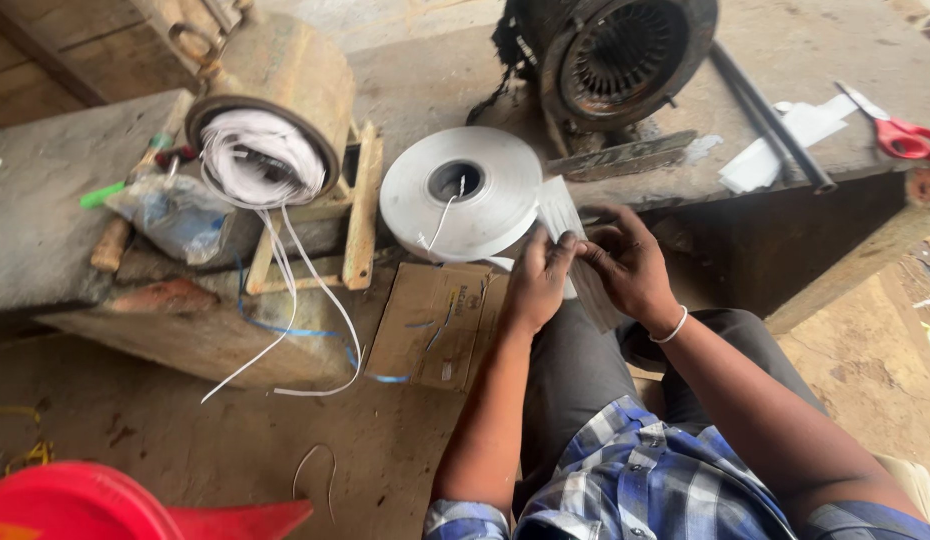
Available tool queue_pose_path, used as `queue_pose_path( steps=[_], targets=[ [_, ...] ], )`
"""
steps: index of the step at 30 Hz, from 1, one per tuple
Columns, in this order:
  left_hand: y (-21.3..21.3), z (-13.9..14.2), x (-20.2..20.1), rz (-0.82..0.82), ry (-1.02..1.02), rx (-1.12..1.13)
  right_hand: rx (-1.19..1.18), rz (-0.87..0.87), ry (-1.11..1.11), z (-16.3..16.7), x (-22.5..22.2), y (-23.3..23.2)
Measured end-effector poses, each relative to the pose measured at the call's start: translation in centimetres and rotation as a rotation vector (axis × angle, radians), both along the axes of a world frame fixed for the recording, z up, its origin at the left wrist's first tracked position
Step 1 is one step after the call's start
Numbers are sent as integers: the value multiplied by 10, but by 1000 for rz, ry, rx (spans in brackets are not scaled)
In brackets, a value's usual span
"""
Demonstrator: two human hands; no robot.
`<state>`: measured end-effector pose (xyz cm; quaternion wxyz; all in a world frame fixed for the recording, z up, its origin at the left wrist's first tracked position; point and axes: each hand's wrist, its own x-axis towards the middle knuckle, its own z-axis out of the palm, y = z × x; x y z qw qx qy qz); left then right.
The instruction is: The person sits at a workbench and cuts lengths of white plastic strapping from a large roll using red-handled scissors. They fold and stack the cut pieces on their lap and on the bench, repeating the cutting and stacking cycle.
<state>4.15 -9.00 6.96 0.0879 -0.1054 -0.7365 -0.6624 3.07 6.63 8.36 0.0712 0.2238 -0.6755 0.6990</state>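
Note:
A big roll of white paper tape (463, 192) leans against the workbench edge, its loose end running to my hands. My left hand (538, 277) pinches a folded strip of that white paper (562, 212) from the left. My right hand (627, 262), with a white band on the wrist, grips the same strip from the right, just above my lap. A flat piece of brown cardboard (437, 322) leans below the roll.
A dark motor stator (623, 52) sits on the bench behind the roll. Red-handled scissors (900, 132) and white paper scraps (785, 142) lie at the right. A rusty drum with white cord (267, 150) stands at the left. A red plastic object (105, 505) fills the bottom-left corner.

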Motion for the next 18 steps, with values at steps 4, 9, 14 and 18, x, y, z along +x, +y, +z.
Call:
queue_pose_path(
  steps=[4, 9, 14, 18],
  targets=[
    [7, -13, -7, -158, -21, 652, 21, -45, 65, -2, 3, -8],
    [12, -11, -6, -220, -55, 745, 84, -18, 185, 0, 5, -6],
    [10, -4, -4, -180, -59, 940, 319, -137, 207, 11, 9, -8],
    [-2, -5, -5, -63, 65, 684, 313, -93, 243, 49, 13, 2]
  ],
)
